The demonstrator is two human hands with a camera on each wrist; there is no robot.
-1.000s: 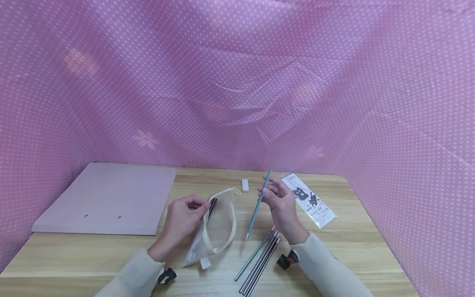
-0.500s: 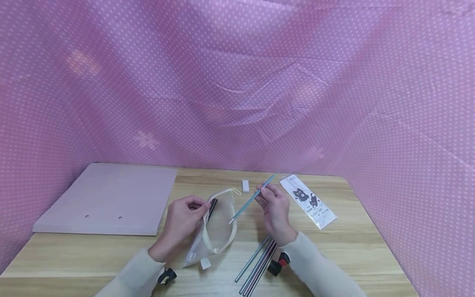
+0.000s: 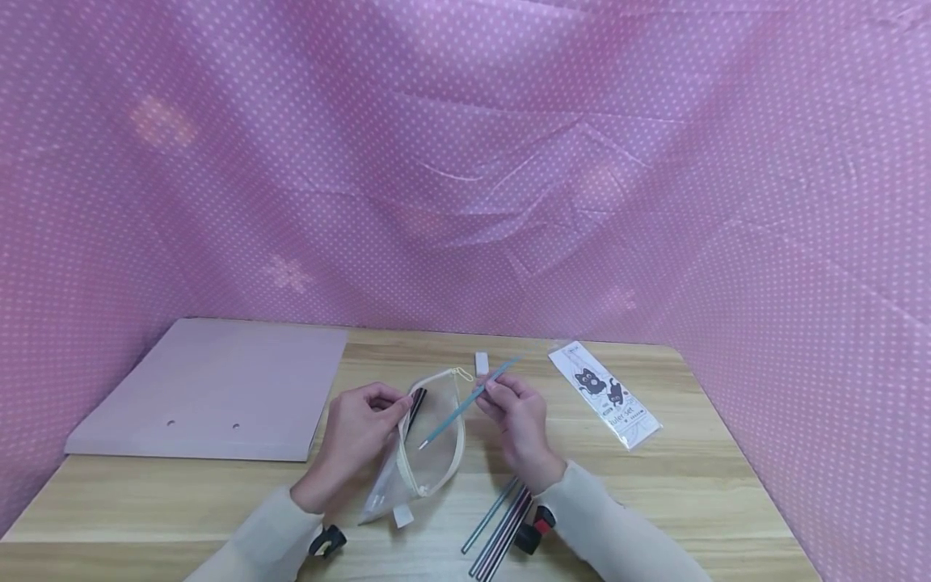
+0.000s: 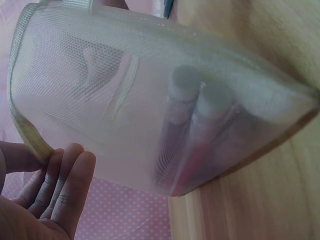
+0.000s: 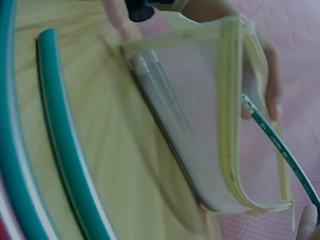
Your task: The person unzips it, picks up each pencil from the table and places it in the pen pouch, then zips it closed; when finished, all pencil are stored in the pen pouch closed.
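Observation:
My left hand (image 3: 360, 428) pinches the zipper rim of a translucent mesh pencil pouch (image 3: 385, 491), holding its mouth wide. Dark pencil ends (image 3: 417, 404) show inside the mouth, and blurred pencils (image 4: 187, 107) show through the mesh in the left wrist view. In my right hand (image 3: 520, 420) a teal pencil (image 3: 460, 410) is pinched, slanting down to the left with its eraser end at the pouch mouth. The right wrist view has that eraser end (image 5: 248, 103) just inside the zipper edge. Several loose pencils (image 3: 502, 533) lie below my right wrist.
A white eraser (image 3: 482, 364) lies behind the pouch. To the right is a packaged ruler set (image 3: 607, 396) with black cats on it. A large pale folder (image 3: 211, 388) covers the table's left back. Pink dotted cloth (image 3: 465, 162) surrounds the table.
My right hand has moved left with the teal pencil, tilting it flatter and bringing the eraser end over the pouch mouth. My left hand and the pouch have stayed in place.

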